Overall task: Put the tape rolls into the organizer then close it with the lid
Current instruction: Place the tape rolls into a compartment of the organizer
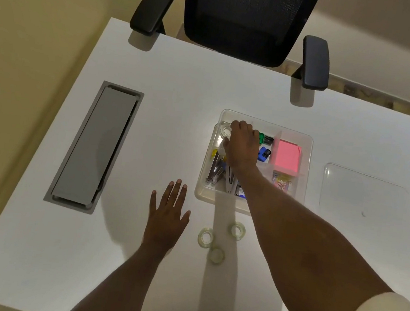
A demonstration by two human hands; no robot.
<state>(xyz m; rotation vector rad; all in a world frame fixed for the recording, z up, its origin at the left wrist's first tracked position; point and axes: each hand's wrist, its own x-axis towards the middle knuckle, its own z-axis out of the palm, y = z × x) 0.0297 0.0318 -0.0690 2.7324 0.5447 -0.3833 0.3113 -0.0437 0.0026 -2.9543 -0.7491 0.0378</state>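
Note:
A clear plastic organizer [306, 151] sits mid-table with several compartments holding staplers, clips and pink sticky notes [288, 156]. My right hand [242, 146] reaches into its far left compartment, fingers curled down beside a clear tape roll [225, 130] lying there; whether the fingers grip anything is hidden. Three more tape rolls lie on the table in front of the organizer: one [206, 237], one [238, 230] and one [217, 255]. My left hand [167, 215] rests flat on the table, fingers spread, left of those rolls. The clear lid [363, 194] lies flat to the right of the organizer.
A grey cable hatch [95, 145] is set into the white table [154, 98] on the left. A black office chair [242, 19] stands at the far edge, its armrests over the tabletop.

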